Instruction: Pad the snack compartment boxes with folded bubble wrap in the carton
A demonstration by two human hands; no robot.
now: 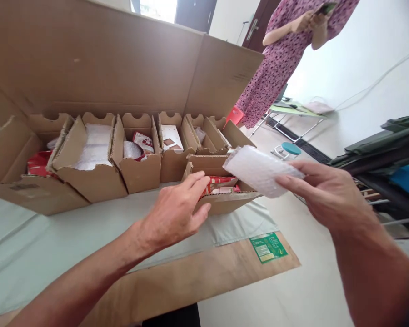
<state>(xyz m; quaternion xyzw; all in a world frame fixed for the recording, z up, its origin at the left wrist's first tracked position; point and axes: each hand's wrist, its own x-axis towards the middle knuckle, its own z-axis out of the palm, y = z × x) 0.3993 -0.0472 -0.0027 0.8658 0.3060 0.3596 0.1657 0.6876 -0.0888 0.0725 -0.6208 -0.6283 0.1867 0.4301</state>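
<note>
My right hand (322,193) holds a white bubble-wrap packet (257,170) by its right end, fingers closed on it, above a small open cardboard box (221,200). My left hand (179,209) rests on the near left edge of that box, fingers bent against the cardboard. Inside the box lies a red and white packet (221,184). The box stands at the right end of a pale green sheet (88,236) on the table.
A row of several small open cardboard boxes (102,159) with white wrapping and red packets stands behind, backed by a big cardboard flap (122,68). A person in a pink patterned dress (282,50) stands at the far right holding a phone. A green label (267,247) lies on the table edge.
</note>
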